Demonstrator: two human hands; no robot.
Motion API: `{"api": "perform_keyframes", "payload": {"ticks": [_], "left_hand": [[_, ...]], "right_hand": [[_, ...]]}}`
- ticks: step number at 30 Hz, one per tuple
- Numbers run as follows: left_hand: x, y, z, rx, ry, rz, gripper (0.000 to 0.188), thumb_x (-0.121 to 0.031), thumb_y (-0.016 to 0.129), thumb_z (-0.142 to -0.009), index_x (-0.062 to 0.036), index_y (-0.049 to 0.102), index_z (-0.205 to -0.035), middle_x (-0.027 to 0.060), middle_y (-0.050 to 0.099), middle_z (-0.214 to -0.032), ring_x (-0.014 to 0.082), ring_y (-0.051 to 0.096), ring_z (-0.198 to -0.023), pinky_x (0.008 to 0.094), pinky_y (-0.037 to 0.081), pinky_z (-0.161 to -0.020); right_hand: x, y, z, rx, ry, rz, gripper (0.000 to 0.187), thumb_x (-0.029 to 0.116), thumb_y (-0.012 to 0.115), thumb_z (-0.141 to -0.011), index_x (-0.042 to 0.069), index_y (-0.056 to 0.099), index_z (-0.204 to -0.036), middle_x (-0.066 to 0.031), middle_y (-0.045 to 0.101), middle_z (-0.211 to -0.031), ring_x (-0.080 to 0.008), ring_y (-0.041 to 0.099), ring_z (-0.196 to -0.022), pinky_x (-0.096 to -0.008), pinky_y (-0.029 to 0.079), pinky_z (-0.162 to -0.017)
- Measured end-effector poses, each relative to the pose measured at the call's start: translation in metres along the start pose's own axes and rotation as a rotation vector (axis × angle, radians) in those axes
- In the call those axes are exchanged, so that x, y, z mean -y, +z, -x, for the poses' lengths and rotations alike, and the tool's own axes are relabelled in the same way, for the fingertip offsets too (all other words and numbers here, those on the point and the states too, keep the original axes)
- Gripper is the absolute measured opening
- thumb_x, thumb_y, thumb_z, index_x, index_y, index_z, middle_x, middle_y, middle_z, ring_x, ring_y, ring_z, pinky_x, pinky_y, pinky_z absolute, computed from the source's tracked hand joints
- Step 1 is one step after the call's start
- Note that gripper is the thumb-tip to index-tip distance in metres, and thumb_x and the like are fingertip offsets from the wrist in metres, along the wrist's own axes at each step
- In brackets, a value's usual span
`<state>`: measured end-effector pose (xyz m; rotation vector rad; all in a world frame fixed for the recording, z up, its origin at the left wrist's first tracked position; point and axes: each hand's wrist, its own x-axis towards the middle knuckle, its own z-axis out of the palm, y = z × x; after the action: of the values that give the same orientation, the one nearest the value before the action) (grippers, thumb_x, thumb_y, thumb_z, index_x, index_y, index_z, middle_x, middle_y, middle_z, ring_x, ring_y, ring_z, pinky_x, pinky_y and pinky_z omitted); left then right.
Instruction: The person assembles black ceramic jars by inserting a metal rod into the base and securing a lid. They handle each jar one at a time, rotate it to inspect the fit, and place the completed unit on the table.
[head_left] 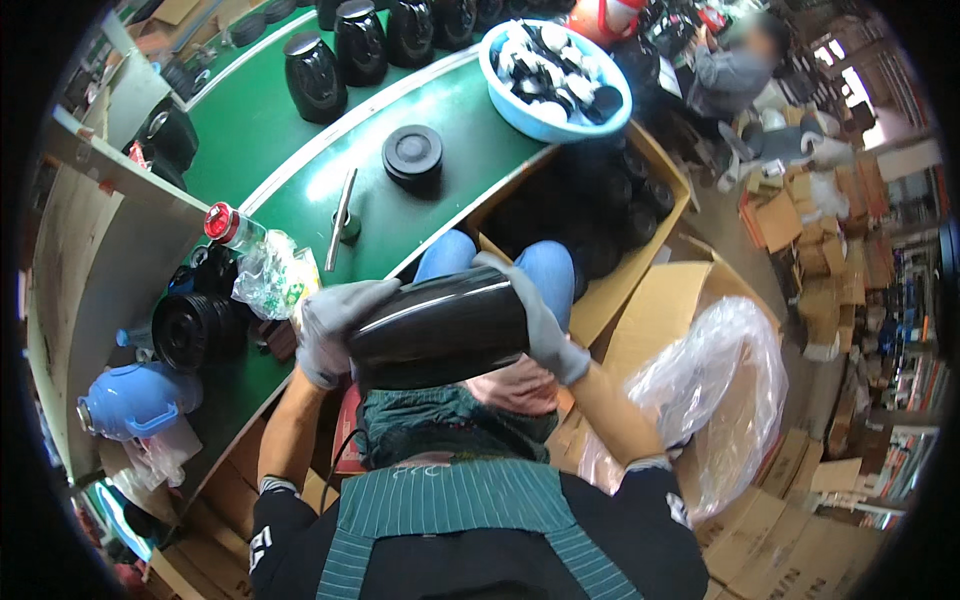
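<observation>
A glossy black tapered housing (440, 330) lies sideways above my lap, held between both gloved hands. My left hand (337, 327), in a grey glove, is closed around its left end. Around the right end wraps my right hand (548, 328), gloved alike. Ahead, on the green bench (290, 205), stands a small stack of round black parts (412, 155). A metal T-shaped tool (342, 220) rests to the left of that stack. Farther off, several upright black housings (315, 78) line the bench.
A light-blue basin (556, 132) of black and white parts sits at the bench edge. Right of my knees are a carton (655, 165) of black parts and a carton with clear plastic (735, 370). A bottle (232, 228) and blue jug (140, 402) stand left. Another person (735, 80) sits far right.
</observation>
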<state>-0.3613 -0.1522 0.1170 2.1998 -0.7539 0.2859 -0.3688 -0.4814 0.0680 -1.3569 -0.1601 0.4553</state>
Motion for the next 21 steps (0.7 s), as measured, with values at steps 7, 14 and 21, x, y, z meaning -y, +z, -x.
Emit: {"api": "perform_keyframes", "payload": {"ticks": [7,14,21], "left_hand": [[0.007,0.021,0.020,-0.049,-0.479,0.351,0.041,-0.022,0.074,-0.094,0.0033,0.077,-0.127,0.0160,0.081,-0.115,0.0216,0.078,-0.104,0.0361,0.061,-0.095],[0.042,0.053,0.073,-0.079,-0.876,1.432,0.042,-0.018,0.075,-0.090,0.0030,0.077,-0.126,0.0159,0.081,-0.114,0.0219,0.078,-0.104,0.0356,0.060,-0.095],[0.015,0.019,0.024,-0.077,-0.405,0.382,0.043,-0.013,0.077,-0.086,0.0026,0.078,-0.126,0.0158,0.080,-0.114,0.0223,0.077,-0.104,0.0351,0.059,-0.096]], "right_hand": [[0.026,0.013,0.018,-0.019,-0.221,0.472,0.092,0.066,0.040,-0.112,-0.002,0.023,-0.172,-0.0240,0.033,-0.174,-0.0367,0.036,-0.160,-0.0437,0.025,-0.133],[0.053,0.011,0.014,0.015,-0.801,0.940,0.118,0.092,0.049,-0.091,0.006,0.032,-0.170,-0.0379,0.035,-0.164,-0.0587,0.039,-0.149,-0.0644,0.033,-0.123],[0.023,0.023,0.020,-0.135,-0.412,0.377,0.100,0.077,0.040,-0.107,-0.001,0.033,-0.168,-0.0259,0.047,-0.160,-0.0404,0.047,-0.149,-0.0475,0.034,-0.127]]}}
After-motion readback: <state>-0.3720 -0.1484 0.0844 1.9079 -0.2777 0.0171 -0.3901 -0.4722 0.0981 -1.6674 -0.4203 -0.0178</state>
